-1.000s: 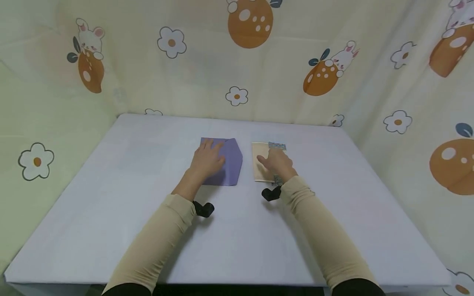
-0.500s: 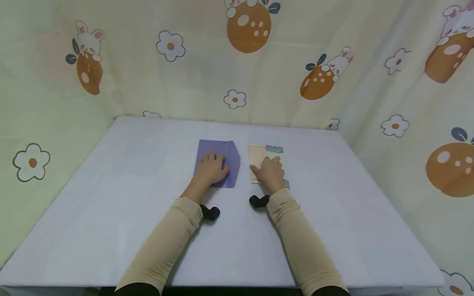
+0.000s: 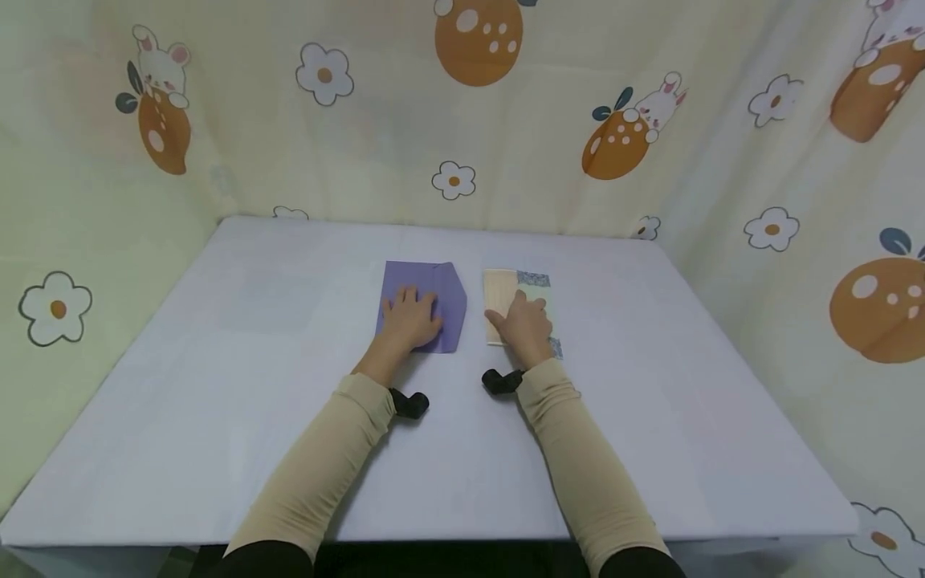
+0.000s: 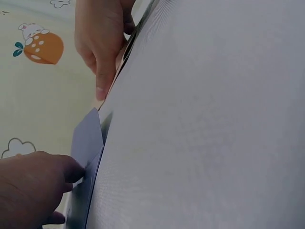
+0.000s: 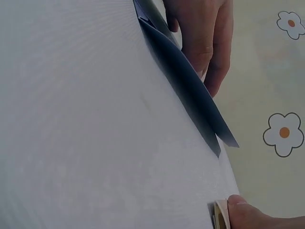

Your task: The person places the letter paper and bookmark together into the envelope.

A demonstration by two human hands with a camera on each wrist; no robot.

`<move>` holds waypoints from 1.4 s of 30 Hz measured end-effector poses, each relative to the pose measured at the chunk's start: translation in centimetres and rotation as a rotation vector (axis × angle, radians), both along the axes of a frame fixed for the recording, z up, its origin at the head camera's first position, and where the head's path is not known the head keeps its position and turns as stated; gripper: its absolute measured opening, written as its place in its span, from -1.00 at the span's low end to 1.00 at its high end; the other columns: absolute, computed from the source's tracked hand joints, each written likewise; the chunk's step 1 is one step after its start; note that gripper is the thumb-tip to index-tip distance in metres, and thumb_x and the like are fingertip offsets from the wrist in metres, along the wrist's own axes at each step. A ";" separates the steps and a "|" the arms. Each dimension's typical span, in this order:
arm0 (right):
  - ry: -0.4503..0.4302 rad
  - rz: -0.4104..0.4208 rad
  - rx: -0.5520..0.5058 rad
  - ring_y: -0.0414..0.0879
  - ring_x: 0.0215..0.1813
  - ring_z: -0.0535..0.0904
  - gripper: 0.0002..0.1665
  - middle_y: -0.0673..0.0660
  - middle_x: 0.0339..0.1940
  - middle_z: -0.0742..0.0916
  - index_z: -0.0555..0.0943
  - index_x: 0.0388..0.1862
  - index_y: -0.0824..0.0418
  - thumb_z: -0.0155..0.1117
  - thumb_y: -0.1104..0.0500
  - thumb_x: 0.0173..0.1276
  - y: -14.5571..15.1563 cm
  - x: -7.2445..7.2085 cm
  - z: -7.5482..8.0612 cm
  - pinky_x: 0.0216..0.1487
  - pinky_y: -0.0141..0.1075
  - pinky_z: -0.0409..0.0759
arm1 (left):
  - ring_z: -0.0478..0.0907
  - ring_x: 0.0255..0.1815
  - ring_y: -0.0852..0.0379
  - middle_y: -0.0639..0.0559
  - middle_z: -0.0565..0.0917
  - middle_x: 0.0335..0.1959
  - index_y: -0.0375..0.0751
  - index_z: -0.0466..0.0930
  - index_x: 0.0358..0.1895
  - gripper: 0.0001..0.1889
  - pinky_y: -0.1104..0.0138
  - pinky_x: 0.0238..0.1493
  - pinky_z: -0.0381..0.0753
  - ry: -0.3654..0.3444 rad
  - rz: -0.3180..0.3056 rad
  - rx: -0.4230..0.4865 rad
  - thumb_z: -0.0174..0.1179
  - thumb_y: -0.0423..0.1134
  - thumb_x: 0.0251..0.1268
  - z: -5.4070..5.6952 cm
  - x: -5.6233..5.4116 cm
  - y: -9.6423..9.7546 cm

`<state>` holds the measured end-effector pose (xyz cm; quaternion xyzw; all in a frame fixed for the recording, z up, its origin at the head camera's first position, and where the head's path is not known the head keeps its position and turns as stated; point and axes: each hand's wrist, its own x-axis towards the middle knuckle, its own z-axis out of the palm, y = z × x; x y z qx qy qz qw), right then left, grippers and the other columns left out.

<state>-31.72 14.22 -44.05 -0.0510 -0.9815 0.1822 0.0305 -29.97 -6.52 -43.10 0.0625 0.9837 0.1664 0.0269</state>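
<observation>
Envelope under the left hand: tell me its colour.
The envelope under the left hand is purple; the head view shows it best.

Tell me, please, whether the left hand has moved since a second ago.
Yes: in the head view, the left hand has moved away from the far edge of the white table and slightly to the right.

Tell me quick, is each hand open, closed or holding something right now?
Left hand: open, resting on the purple envelope.
Right hand: open, thumb spread, resting on the flat cream item.
</observation>
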 end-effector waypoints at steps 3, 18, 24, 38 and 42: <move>-0.003 -0.023 -0.040 0.34 0.02 0.55 -0.08 0.49 0.12 0.46 0.17 0.40 0.32 0.11 -0.27 0.31 0.2 -0.4 0.2 -0.07 0.13 0.54 | -0.16 0.53 -0.26 -0.21 0.07 0.49 0.05 0.21 0.43 -0.45 -0.22 0.42 -0.15 -0.002 0.017 0.021 -0.10 0.00 0.38 0.3 -0.2 -0.2; 0.172 -0.072 -0.304 -0.04 -0.60 0.46 -0.39 0.22 -0.14 0.71 0.25 0.44 0.10 -0.15 0.04 0.42 0.3 -2.0 1.5 -0.67 -0.27 0.26 | -0.16 0.45 -0.53 -0.12 0.11 0.50 0.08 0.33 0.36 -0.51 -0.40 0.29 -0.11 0.014 0.069 0.021 -0.06 -0.03 0.37 1.6 -1.4 -1.1; 0.216 -0.067 -0.428 -0.10 -0.62 0.43 -0.38 0.19 -0.35 0.68 0.31 0.40 0.18 -0.11 0.09 0.37 0.0 -2.3 2.0 -0.64 -0.33 0.27 | -0.07 0.43 -0.55 -0.13 0.22 0.44 0.05 0.35 0.34 -0.51 -0.38 0.26 0.02 0.006 0.055 -0.019 -0.05 -0.01 0.36 2.1 -1.4 -1.4; 0.148 -0.003 -0.793 -0.19 -0.45 0.37 -0.32 0.07 -0.28 0.53 0.29 0.42 0.14 -0.05 0.13 0.28 -1.0 -3.1 3.8 -0.48 -0.42 0.31 | 0.45 0.16 -0.34 -0.16 0.47 0.23 0.07 0.44 0.25 -0.48 -0.09 0.00 0.52 0.053 -0.052 -0.123 0.04 0.09 0.22 2.1 -1.2 -2.7; 0.097 0.013 -0.867 -0.25 -0.58 0.23 -0.29 -0.02 -0.43 0.43 0.26 0.44 0.10 -0.01 0.16 0.26 -1.1 -3.5 4.2 -0.57 -0.42 0.20 | 0.51 0.09 -0.29 -0.16 0.52 0.17 0.09 0.47 0.22 -0.48 -0.04 -0.01 0.54 0.084 -0.117 -0.126 0.08 0.12 0.18 1.7 -1.4 -2.9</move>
